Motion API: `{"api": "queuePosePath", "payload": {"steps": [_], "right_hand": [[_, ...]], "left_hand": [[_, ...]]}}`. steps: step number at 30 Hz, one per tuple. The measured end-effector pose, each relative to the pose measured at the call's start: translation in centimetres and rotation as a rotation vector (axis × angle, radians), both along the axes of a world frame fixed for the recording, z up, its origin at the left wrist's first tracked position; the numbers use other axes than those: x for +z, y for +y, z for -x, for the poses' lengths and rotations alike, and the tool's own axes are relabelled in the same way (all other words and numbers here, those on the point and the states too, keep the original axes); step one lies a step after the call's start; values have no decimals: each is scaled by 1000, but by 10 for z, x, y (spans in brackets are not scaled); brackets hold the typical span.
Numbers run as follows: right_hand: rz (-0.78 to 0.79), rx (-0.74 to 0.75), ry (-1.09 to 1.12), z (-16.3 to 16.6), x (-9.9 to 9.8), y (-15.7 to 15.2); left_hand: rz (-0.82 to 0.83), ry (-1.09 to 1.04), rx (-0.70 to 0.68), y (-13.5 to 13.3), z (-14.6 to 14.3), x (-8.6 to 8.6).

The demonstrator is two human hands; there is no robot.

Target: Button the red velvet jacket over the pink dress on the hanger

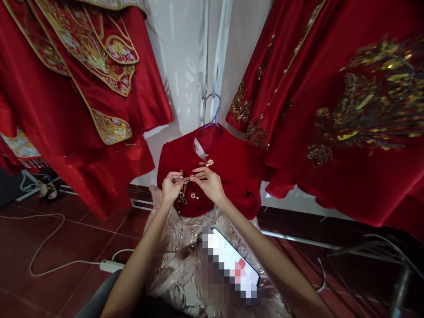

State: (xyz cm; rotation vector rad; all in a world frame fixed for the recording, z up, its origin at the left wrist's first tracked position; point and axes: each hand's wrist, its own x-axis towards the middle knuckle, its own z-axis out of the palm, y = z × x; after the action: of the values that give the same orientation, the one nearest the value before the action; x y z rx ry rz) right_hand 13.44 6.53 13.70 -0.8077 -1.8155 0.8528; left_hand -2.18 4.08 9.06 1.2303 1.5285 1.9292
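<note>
A small red jacket (228,172) hangs on a purple hanger (214,115) in front of me, over a pale patterned skirt (179,260). My left hand (171,187) and my right hand (209,183) meet at the jacket's front opening. Both pinch a small gold clasp (186,179) between fingertips, with a beaded tassel (182,194) hanging below it. Flower-shaped buttons (207,163) sit above and below the hands.
Large red embroidered gowns hang at left (76,88) and right (347,115). A phone (232,265) lies on the skirt near my arms. A white cable and power strip (111,265) lie on the dark red tiled floor. Sandals (46,190) stand at far left.
</note>
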Motion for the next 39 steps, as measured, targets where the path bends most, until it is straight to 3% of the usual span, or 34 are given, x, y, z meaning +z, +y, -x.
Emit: {"api": "queuePosePath", "payload": {"steps": [10,20,32,36,39], "right_hand": [[-54,-62,75,23,-15,1],[-45,-72,97,23,-18,-3],[-102,-88,59,26,-18,1],[-96,-48,60,21,-16,4],[-55,60,18,4,-14,4]], "left_hand": [[4,-33,-147,-5,-2,7],[86,183,-89,-18,8,15],[-25,83,-152,-4,5,11],[-61,71,-158,2,4,12],[-73,-4,-128,-2,1,1]]}}
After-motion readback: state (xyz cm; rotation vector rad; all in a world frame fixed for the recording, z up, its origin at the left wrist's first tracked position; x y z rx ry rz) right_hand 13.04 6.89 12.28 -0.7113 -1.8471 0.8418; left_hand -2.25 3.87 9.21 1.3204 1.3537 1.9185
